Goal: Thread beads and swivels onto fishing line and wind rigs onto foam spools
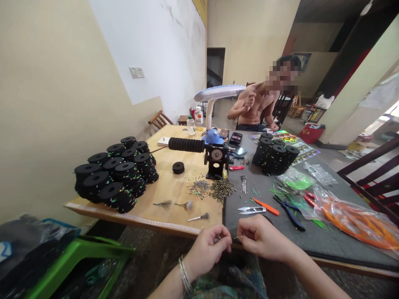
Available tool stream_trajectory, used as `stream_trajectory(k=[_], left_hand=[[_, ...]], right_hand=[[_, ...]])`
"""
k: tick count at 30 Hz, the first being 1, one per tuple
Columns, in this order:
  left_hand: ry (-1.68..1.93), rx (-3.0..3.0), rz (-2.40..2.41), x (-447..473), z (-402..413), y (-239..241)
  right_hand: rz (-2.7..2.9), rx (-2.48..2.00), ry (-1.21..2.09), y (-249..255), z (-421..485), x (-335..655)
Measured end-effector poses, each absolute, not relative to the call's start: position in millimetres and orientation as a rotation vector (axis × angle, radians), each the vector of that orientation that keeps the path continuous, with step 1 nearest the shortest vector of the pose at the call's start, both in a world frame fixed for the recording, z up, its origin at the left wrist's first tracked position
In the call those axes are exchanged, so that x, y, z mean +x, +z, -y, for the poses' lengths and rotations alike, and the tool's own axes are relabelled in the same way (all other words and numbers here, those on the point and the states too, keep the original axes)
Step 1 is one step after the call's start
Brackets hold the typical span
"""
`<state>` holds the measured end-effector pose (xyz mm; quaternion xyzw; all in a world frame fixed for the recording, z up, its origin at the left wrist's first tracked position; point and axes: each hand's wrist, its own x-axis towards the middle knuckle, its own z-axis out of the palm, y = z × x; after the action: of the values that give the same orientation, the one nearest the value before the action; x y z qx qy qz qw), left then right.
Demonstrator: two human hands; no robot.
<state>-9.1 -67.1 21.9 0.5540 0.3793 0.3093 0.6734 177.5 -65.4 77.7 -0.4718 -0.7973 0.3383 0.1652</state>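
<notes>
My left hand and my right hand are held close together just below the near edge of the table. Both are pinched shut, and a tiny thin piece shows between their fingertips; I cannot make out what it is. A metal bangle sits on my left wrist. Just beyond my hands, on the grey mat, lie small silver snips, an orange-handled tool and dark blue pliers. Small bundles of fine wire lie on the wooden tabletop.
Stacks of black foam spools stand at the left, more spools at the back right. A black winding device with a foam roller and a desk lamp stand mid-table. Heaps of small beads, plastic bags, a green stool. Another person sits at the far end.
</notes>
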Motion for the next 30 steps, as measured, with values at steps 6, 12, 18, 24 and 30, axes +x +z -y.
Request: stream_trajectory(k=[6, 12, 18, 24, 30], left_hand=[[0.68, 1.301, -0.874, -12, 69, 17], [0.668, 1.349, -0.937, -14, 71, 16], [0.76, 1.403, -0.893, -10, 71, 29], [0.729, 1.478, -0.902, -5, 68, 34], [0.664, 1.412, -0.917, -7, 71, 26]], right_hand=[[2.238, -1.356, 0.99, 76, 64, 182], [2.221, -1.377, 1.003, 74, 64, 181], [2.239, -1.415, 1.039, 77, 64, 176], [2.261, -1.386, 1.04, 80, 66, 174], [2.238, -1.403, 1.051, 76, 65, 178]])
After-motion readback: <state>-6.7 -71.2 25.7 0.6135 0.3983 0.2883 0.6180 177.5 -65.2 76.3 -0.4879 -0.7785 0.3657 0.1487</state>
